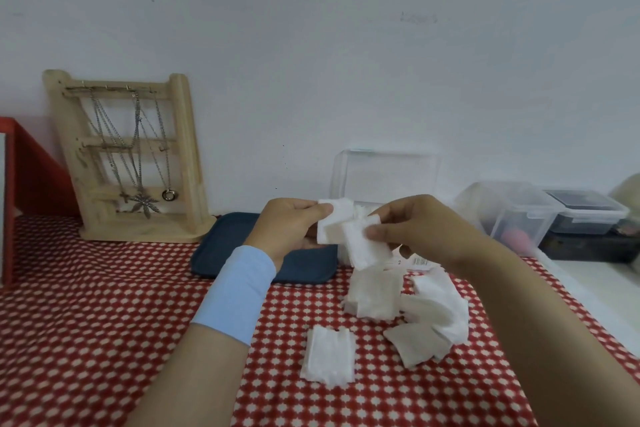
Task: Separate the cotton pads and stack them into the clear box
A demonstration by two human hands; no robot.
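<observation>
My left hand [289,224] pinches one white cotton pad [332,222] by its left edge. My right hand [412,225] grips a clump of stuck-together cotton pads [360,246] that hangs down from my fingers. The two touch between my hands. Behind them stands the clear box [384,177] with its lid raised against the wall. A neat small stack of pads [329,355] lies on the red patterned cloth in front. A loose heap of pads [412,308] lies to the right of it.
A dark blue tray [225,246] lies under my left hand. A wooden jewellery stand [131,156] with necklaces is at the back left, beside a red frame [20,163]. Clear and dark lidded containers [519,211] sit at the back right. The table edge runs along the right.
</observation>
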